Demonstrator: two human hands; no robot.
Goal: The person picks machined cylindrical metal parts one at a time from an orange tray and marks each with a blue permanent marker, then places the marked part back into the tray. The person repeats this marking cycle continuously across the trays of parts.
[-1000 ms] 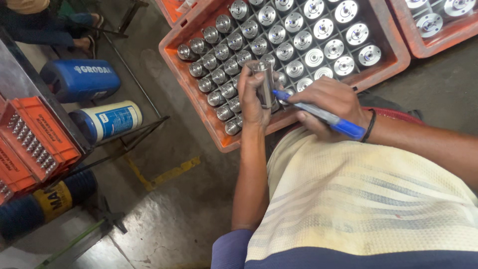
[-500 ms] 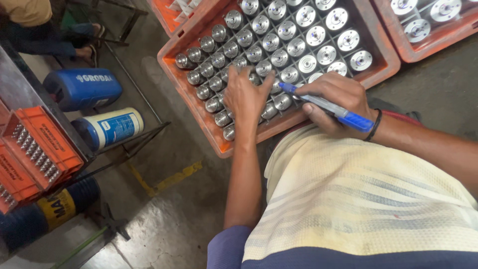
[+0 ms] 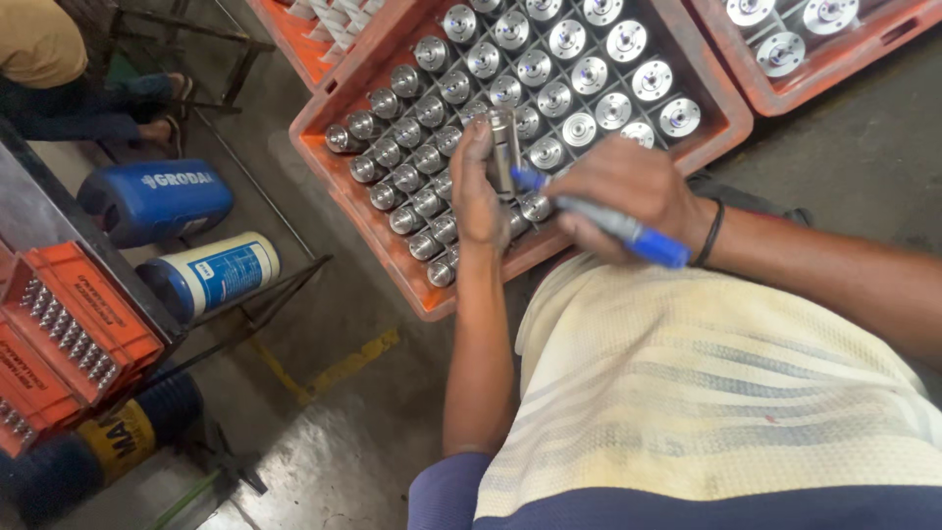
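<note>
Left hand (image 3: pixel 479 191) has its grip closed round a metal cylinder (image 3: pixel 503 147), lifted just above the orange crate (image 3: pixel 392 257). Right hand (image 3: pixel 628 191) clasps a blue marker (image 3: pixel 599 218), tip at the part. It looks smooth, rigid, probably weighty, so best pinched mid-barrel.

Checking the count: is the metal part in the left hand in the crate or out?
Out: left hand holds the metal part above the orange crate.
</note>
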